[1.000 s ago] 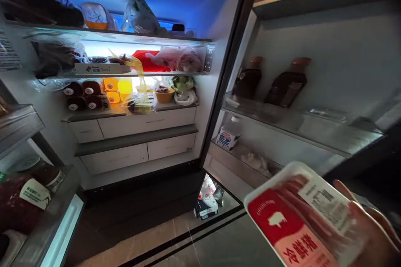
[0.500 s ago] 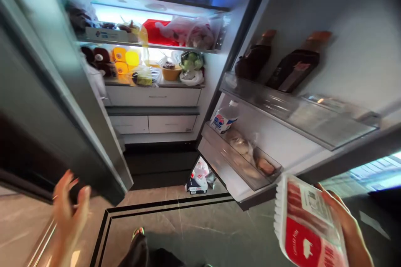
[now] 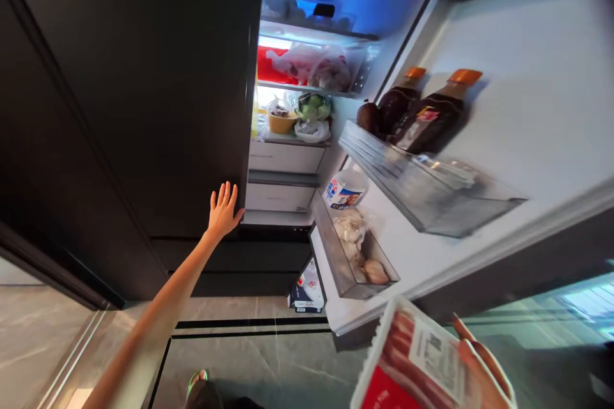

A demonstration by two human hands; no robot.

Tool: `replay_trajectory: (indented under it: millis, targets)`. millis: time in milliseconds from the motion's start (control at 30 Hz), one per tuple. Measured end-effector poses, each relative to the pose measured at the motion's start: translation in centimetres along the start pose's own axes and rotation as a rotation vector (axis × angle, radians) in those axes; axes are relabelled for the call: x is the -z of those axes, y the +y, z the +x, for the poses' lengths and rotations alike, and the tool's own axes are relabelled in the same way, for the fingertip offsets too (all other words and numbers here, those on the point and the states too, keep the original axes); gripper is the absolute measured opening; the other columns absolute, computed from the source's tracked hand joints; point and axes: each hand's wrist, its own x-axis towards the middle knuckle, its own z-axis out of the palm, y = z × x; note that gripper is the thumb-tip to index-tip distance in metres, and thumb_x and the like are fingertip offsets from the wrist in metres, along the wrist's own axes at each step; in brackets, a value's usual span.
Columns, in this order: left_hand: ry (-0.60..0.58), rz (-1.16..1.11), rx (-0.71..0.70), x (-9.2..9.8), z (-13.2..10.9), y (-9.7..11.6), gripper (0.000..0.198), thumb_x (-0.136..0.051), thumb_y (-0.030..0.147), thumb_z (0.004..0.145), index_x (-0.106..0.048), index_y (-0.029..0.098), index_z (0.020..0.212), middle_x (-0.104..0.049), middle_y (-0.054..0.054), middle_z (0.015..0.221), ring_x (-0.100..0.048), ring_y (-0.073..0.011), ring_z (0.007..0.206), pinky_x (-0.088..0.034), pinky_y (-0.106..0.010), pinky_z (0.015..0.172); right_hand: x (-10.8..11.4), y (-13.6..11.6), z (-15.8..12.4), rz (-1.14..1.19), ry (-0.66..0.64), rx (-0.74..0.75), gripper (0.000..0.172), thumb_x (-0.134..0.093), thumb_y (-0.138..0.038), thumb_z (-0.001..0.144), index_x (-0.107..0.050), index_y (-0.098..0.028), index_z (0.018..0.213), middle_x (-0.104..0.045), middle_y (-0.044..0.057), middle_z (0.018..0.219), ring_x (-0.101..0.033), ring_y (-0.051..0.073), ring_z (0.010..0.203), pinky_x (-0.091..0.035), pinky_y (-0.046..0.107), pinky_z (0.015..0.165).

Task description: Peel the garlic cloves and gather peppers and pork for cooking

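My left hand (image 3: 224, 211) lies flat with its fingers spread against the dark left refrigerator door (image 3: 192, 108), near its inner edge. That door is closed and covers the left part of the shelves. At the lower right, my right hand (image 3: 480, 367) grips a clear plastic tray of meat (image 3: 412, 358) with a white label and a red section. The tray is tilted, and its lower end is cut off by the frame. Just beyond it stands the open right refrigerator door (image 3: 518, 108).
Dark bottles with orange caps (image 3: 432, 115) stand in the upper door bin (image 3: 460, 223). A white-labelled jug (image 3: 345, 188) and bagged food (image 3: 352, 230) fill the lower bin. Bagged items (image 3: 311, 64) lie on shelves inside. A box (image 3: 307, 297) sits on the floor (image 3: 254, 364).
The left refrigerator door has swung shut, with my left hand moving up and right onto it. The right door stands slightly less wide. The meat tray has shifted left and down.
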Motion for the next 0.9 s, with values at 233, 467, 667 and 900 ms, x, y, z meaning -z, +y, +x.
replay_trajectory:
  millis: [233, 467, 667, 900]
  targets:
    - [0.007, -0.037, -0.028, -2.3, 2.5, 0.3, 0.068, -0.048, 0.026, 0.092, -0.027, 0.005, 0.153, -0.012, -0.025, 0.162, -0.009, -0.0374, 0.152, -0.007, -0.058, 0.121, -7.5, 3.0, -6.6, 0.041, 0.015, -0.040, 0.051, -0.086, -0.050, 0.044, -0.076, -0.043, 0.093, -0.078, 0.010, 0.088, -0.074, 0.041, 0.086, -0.059, 0.045, 0.050]
    - [0.286, -0.474, 0.033, 2.6, 3.1, 1.6, 0.058, -0.022, 0.036, 0.104, -0.010, 0.017, 0.157, -0.009, -0.017, 0.165, -0.008, -0.0241, 0.154, -0.017, -0.050, 0.122, -16.4, 6.5, -8.8, 0.129, -0.226, -0.002, 0.054, -0.087, -0.047, 0.054, -0.075, -0.028, 0.104, -0.079, 0.005, 0.090, -0.074, 0.031, 0.078, -0.061, 0.039, 0.063]
    - [0.420, -0.656, 0.098, 6.3, -1.1, -1.4, 0.054, -0.028, 0.038, 0.104, -0.021, 0.028, 0.156, -0.021, -0.008, 0.164, -0.020, -0.0238, 0.152, -0.021, -0.045, 0.124, -24.6, 7.0, -9.1, 0.018, -0.540, 0.198, 0.042, -0.079, -0.046, 0.071, -0.052, -0.019, 0.054, -0.073, 0.011, 0.118, -0.062, 0.020, 0.073, -0.049, 0.031, 0.062]
    - [0.248, -0.706, 0.290, 3.0, -11.0, -7.7, 0.054, -0.042, 0.033, 0.100, -0.030, 0.032, 0.153, -0.031, -0.007, 0.161, -0.030, -0.0248, 0.149, -0.027, -0.047, 0.122, -39.2, 6.9, -5.6, 0.004, -0.756, 0.233, 0.040, -0.078, -0.052, 0.069, -0.058, -0.019, 0.060, -0.051, -0.003, 0.057, -0.040, 0.011, 0.056, -0.032, 0.025, 0.052]
